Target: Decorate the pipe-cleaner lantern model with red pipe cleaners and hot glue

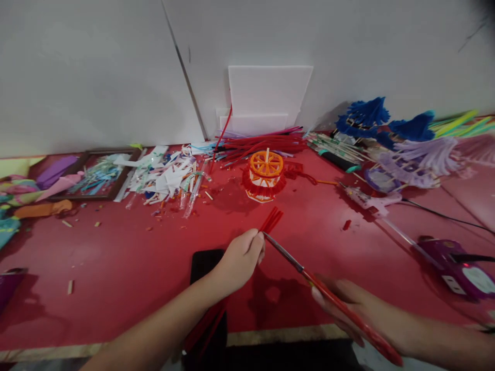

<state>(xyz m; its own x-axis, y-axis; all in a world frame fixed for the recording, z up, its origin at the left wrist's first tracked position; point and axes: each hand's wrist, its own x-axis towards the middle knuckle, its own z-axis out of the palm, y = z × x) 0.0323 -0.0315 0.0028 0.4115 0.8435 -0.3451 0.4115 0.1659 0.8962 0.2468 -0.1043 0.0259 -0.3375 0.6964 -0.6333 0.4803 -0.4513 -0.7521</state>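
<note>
My left hand (242,257) is closed in a pinch around a small bundle of red pipe cleaners (273,220), whose ends fan out past the fingers. In my right hand (348,304) are red-handled scissors (284,252), seen edge-on. Their metal tip meets the bundle right beside my left fingertips; whether the blades are parted cannot be made out. Beyond the hands stands a small round craft piece (266,175) with an orange spoked top and a fuzzy red band on a white base. Below my left wrist lies a flat black object (204,260), partly covered by my arm.
Red pipe cleaners (263,147) lie along the wall under white boards (270,90). White scraps (170,178) and a brown frame (116,190) are on the left. A glue gun (371,201), a purple device (456,268) and blue fringed pieces (363,116) occupy the right.
</note>
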